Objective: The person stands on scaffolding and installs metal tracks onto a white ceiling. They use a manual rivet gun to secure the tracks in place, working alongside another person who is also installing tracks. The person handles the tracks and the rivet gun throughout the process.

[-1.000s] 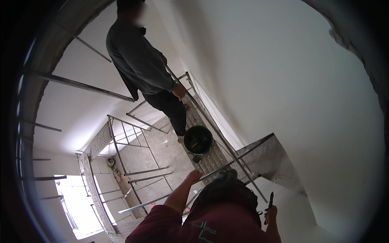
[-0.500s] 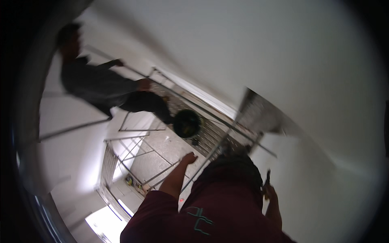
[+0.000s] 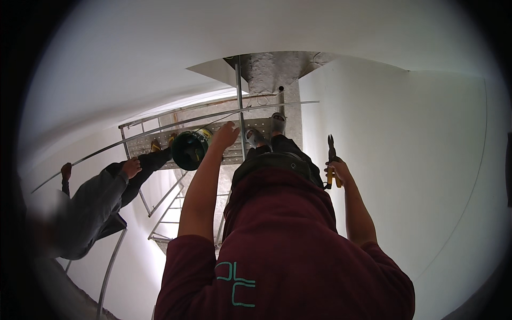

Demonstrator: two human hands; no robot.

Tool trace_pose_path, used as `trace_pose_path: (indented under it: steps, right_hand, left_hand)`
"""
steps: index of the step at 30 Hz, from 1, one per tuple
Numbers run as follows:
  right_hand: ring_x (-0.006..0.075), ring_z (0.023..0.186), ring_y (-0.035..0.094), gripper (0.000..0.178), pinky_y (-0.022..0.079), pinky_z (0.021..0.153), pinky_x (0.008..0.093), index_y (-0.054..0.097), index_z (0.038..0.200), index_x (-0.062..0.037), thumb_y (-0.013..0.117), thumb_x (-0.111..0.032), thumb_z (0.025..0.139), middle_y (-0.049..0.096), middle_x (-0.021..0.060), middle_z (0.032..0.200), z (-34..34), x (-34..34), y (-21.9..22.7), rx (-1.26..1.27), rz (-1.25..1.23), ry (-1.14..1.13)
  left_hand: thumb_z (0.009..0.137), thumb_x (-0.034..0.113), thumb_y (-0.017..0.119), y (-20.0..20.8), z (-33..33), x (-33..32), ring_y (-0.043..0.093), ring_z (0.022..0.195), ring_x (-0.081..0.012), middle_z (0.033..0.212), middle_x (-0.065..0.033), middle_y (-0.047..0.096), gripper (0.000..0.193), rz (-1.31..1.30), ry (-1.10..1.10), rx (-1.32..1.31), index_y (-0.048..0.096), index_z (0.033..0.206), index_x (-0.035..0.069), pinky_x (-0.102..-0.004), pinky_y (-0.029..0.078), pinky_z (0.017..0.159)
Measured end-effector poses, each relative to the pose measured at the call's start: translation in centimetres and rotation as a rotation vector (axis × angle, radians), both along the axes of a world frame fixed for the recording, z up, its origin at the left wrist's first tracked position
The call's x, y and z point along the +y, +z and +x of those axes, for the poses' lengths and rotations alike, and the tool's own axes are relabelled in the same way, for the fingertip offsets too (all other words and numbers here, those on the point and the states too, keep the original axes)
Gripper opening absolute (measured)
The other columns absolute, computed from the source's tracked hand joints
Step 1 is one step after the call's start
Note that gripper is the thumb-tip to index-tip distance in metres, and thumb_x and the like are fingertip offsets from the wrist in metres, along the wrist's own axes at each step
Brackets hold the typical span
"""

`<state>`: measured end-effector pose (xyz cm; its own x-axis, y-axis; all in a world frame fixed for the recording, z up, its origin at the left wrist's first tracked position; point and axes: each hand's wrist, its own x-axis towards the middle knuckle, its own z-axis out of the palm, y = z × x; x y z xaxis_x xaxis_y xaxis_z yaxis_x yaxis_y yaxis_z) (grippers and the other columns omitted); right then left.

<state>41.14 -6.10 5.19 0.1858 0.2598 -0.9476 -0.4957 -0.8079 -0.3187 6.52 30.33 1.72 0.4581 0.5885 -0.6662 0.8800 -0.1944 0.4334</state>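
Note:
My right hand [image 3: 340,170] grips tin snips [image 3: 332,152] by the yellow handles, beside the white wall, with the dark blades pointing up. My left hand [image 3: 226,135] reaches forward with its fingers curled. Whatever they may hold is hidden. Just right of that hand stands an upright metal strip [image 3: 239,101], and I cannot tell whether they touch. A long thin metal strip [image 3: 208,116] runs across in front, from the far left to past my feet. Below and left of my left hand is a dark green bucket [image 3: 189,151] with something dark inside.
I stand on a perforated metal scaffold platform [image 3: 232,153]. At left, a co-worker in a grey top [image 3: 96,205] has one hand [image 3: 66,170] at the long strip's end. Scaffold frames [image 3: 165,197] drop below. A white wall [image 3: 405,160] rises at right.
My view has turned and levelled, so the bucket and co-worker appear further left and lower. My left hand has reached forward beside the upright strip. The tin snips stay in my right hand.

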Motion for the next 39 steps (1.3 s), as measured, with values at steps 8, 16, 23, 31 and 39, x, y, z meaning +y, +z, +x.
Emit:
trace_pose_path:
  steps: [8, 16, 23, 31, 39]
  right_hand:
    - [0.0229, 0.096, 0.060, 0.036, 0.051, 0.078, 0.0442, 0.054, 0.122, -0.0055, 0.053, -0.024, 0.092, 0.061, 0.0075, 0.106, -0.8, 0.4, -4.4, 0.059, 0.063, -0.228]
    - [0.0252, 0.095, 0.063, 0.041, 0.052, 0.076, 0.0437, 0.056, 0.120, -0.0127, 0.065, -0.033, 0.085, 0.060, 0.0095, 0.100, -3.4, 0.5, -8.2, -0.492, 0.417, 0.503]
    - [0.0289, 0.097, 0.063, 0.046, 0.052, 0.079, 0.0437, 0.056, 0.120, -0.0101, 0.068, -0.035, 0.083, 0.062, 0.0131, 0.104, -2.1, 3.6, -9.2, -0.276, 0.076, 0.403]
    - [0.0332, 0.100, 0.063, 0.052, 0.052, 0.081, 0.0437, 0.056, 0.121, -0.0070, 0.071, -0.037, 0.081, 0.064, 0.0172, 0.109, -0.5, 5.0, -11.8, -0.426, 0.148, 0.640]
    - [0.0359, 0.083, 0.068, 0.053, 0.054, 0.074, 0.0458, 0.059, 0.109, 0.0037, 0.075, -0.036, 0.077, 0.069, 0.0211, 0.093, 0.6, 3.1, -11.1, -0.551, -0.025, 0.628]
  left_hand:
    - [0.090, 0.044, 0.055, -1.6, 4.0, -0.9, 0.060, 0.108, -0.0426, 0.114, -0.0263, 0.062, 0.052, -0.007, -0.185, 0.112, 0.055, 0.117, 0.000, -0.0509, 0.047, 0.092]
    - [0.091, 0.042, 0.053, -5.7, -3.7, -2.1, 0.054, 0.121, -0.0389, 0.133, -0.0243, 0.054, 0.057, -0.028, -0.041, 0.171, 0.052, 0.132, 0.003, -0.0508, 0.042, 0.101]
    - [0.087, 0.036, 0.053, 1.8, -2.6, -0.8, 0.059, 0.114, -0.0378, 0.123, -0.0226, 0.061, 0.051, -0.007, 0.096, 0.240, 0.056, 0.124, 0.001, -0.0468, 0.047, 0.096]
    - [0.086, 0.031, 0.057, 1.0, 1.6, -0.7, 0.061, 0.112, -0.0341, 0.117, -0.0187, 0.064, 0.042, 0.129, -0.010, 0.182, 0.058, 0.117, 0.004, -0.0489, 0.048, 0.092]
    - [0.088, 0.038, 0.062, 1.8, 4.8, 1.6, 0.052, 0.118, -0.0340, 0.125, -0.0169, 0.056, 0.056, 0.504, -0.280, 0.110, 0.050, 0.130, 0.005, -0.0499, 0.040, 0.099]
